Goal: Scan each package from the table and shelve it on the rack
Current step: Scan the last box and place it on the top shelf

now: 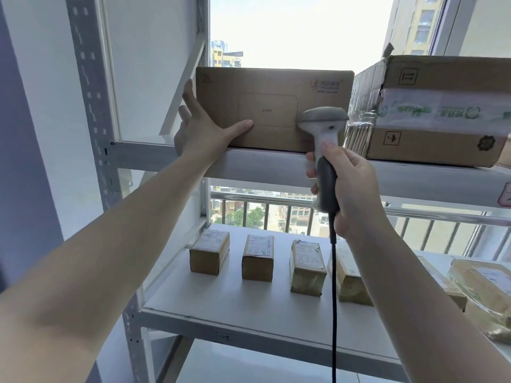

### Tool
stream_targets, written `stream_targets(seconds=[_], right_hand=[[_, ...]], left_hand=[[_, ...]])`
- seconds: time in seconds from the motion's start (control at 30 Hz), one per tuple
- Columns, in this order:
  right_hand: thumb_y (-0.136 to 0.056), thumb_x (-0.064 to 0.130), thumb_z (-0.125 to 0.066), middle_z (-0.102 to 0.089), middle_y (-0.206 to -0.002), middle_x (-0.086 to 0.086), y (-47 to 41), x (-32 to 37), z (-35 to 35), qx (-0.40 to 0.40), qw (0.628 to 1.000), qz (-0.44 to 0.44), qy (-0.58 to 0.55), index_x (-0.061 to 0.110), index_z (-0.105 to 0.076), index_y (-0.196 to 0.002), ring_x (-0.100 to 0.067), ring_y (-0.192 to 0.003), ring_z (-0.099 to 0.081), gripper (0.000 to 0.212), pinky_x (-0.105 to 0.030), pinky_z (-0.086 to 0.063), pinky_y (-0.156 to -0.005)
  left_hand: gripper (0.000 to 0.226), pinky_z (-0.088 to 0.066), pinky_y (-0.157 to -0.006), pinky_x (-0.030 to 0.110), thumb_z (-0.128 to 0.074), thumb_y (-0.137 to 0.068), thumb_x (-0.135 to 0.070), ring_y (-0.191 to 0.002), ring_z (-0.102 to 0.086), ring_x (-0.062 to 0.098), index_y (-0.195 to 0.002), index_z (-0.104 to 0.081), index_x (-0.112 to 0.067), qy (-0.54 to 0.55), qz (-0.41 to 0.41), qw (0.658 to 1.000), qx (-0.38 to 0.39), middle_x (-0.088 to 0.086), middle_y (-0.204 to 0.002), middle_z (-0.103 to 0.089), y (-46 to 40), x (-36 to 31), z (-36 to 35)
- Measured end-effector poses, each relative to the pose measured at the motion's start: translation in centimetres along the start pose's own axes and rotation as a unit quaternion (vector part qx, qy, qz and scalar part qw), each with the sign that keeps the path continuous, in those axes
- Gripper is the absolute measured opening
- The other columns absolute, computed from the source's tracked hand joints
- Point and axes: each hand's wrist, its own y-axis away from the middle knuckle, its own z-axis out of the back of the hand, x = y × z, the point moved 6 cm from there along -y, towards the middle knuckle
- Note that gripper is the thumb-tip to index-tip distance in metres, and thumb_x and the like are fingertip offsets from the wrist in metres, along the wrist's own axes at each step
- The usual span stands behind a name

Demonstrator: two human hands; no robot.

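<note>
A flat brown cardboard box (273, 106) stands on its edge on the upper shelf (257, 164) of the white metal rack. My left hand (203, 128) is spread against its left end, fingers along the side and thumb on the front face. My right hand (349, 189) grips a grey and white barcode scanner (325, 125) by its handle; the scanner head sits in front of the box's lower right part. A black cable (334, 299) hangs down from the scanner.
A larger taped carton (434, 111) stands to the right on the same shelf. Several small taped parcels (257, 258) sit in a row on the lower shelf (221, 302). The rack's perforated upright (91, 106) is at the left. A window and railing lie behind.
</note>
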Motion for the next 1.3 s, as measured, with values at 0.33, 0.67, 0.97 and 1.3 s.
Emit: stream_targets(seconds=[0.33,0.67,0.97,1.3], right_hand=[[-0.094,0.033,-0.062,-0.069,-0.09,-0.008,0.6,0.3,0.6,0.002,1.0,-0.001,0.003,0.006,-0.066,-0.1,-0.009,-0.056,-0.059,0.028,-0.025,-0.047,-0.051],[-0.095,0.031,-0.059,-0.072,-0.093,-0.005,2.7,0.6,1.6,0.033,0.999,-0.01,-0.012,0.009,-0.065,-0.1,-0.013,-0.062,-0.062,0.024,-0.026,-0.046,-0.05],[-0.095,0.034,-0.058,-0.073,-0.092,-0.003,6.6,-1.9,3.0,0.079,0.994,-0.071,-0.004,0.008,-0.065,-0.102,-0.013,-0.059,-0.06,0.027,-0.025,-0.046,-0.051],[-0.096,0.029,-0.056,-0.065,-0.068,-0.003,13.5,-11.4,8.5,0.045,0.969,-0.244,0.017,0.001,-0.064,-0.107,-0.012,-0.049,-0.055,0.031,-0.024,-0.043,-0.045]], left_hand=[[0.124,-0.042,-0.104,0.047,-0.072,-0.063,-0.076,-0.139,-0.043,0.029,-0.156,-0.004,-0.029,0.006,-0.018,1.0,-0.02,0.006,-0.156,-0.031,0.2,0.0,0.1],[0.085,-0.043,-0.109,0.038,-0.049,-0.09,-0.065,-0.138,-0.041,0.021,-0.153,-0.025,-0.015,0.026,-0.01,0.995,-0.092,0.007,-0.153,-0.035,2.1,0.5,0.2],[0.057,-0.044,-0.106,0.021,-0.055,-0.092,-0.043,-0.123,-0.049,0.015,-0.138,-0.044,-0.012,0.289,0.028,0.946,-0.148,0.009,-0.136,-0.045,11.5,3.2,-0.1],[0.045,-0.05,-0.09,0.033,-0.056,-0.099,-0.036,-0.106,-0.06,0.02,-0.134,-0.048,-0.009,0.307,0.31,0.898,0.06,0.002,-0.116,-0.056,26.2,11.8,-10.5]])
